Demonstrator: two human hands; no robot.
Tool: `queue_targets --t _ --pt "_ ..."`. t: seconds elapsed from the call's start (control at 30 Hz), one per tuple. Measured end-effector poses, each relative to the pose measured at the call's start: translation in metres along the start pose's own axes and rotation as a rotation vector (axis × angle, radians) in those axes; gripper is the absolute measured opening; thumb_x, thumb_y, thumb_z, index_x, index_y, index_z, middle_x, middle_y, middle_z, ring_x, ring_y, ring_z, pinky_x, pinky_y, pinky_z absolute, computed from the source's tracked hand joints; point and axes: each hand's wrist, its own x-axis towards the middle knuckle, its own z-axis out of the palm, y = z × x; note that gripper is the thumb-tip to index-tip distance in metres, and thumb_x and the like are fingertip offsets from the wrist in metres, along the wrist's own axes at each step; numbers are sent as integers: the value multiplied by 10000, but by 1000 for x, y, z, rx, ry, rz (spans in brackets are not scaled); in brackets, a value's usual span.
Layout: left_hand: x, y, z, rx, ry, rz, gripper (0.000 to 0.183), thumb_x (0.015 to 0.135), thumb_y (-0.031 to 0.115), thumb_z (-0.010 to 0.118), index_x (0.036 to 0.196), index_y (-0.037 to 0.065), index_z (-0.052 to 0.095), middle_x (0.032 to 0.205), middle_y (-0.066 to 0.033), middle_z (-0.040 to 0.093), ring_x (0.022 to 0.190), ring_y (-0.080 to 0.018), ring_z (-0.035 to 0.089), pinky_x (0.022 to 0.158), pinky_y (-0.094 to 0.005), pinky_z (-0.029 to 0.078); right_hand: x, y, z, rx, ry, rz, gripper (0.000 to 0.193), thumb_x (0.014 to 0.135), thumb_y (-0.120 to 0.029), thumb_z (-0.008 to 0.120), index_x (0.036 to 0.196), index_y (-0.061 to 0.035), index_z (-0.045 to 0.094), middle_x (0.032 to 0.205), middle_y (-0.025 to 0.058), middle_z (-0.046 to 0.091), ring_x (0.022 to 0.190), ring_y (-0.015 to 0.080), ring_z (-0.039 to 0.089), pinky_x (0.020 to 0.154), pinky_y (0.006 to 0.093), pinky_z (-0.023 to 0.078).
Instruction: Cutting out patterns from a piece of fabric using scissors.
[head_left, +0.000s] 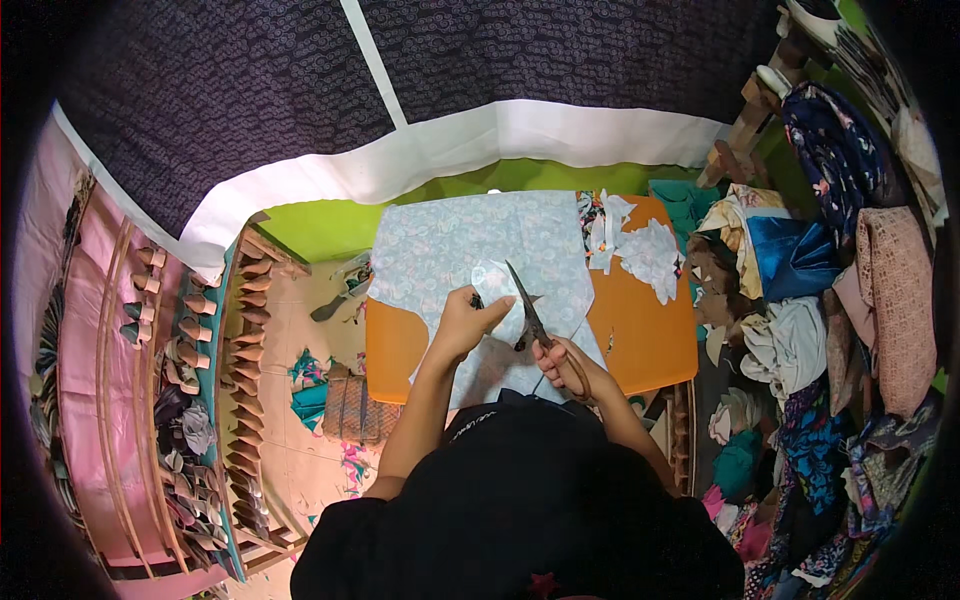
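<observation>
The black-clad torso (520, 500) fills the lower middle of the frame, hiding the near edge of the orange surface (655, 345) and the lower end of the pale blue floral fabric (480, 225). That fabric lies flat across the surface in the centre of the frame, its far edge near the back rim. Two hands are over it. The right hand (574, 364), right of centre, is wrapped around the brown handles of dark scissors (528, 306), covering part of them; the blades point to the upper left, slightly parted. The left hand (462, 326), left of the scissors, has thumb and fingers held narrow beside a small dark spot; I cannot tell whether it pinches any cloth, since the fingertips are small and glare whitens the fabric just beyond them.

One pair of scissors shows. Two groups of scraps lie at the upper right of the surface: one of multicoloured strips (590, 225), the other of pale cuttings (650, 260). At the top of the frame, one white strip (375, 62) divides two dark patterned panels, both cut off by the rim. Heaped cloths (795, 340) at right overlap too much to count, as do the shoe-shaped pieces (247, 382) racked at left.
</observation>
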Motion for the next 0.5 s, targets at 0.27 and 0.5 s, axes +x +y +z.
queue_targets --t 0.27,0.5 --pt "0 1 1 -18 13 24 154 715 141 639 688 6 571 551 20 502 466 -39 411 417 -197 302 3 1 2 -123 55 -48 649 594 -731 444 782 -116 353 595 -49 305 483 39 264 420 158 243" --pt "-6 12 0 47 -21 -13 148 718 139 632 690 8 568 549 25 493 467 -39 405 421 -197 303 1 4 -2 -81 16 -170 406 778 -506 433 764 -105 374 571 -47 315 469 44 296 405 173 265"
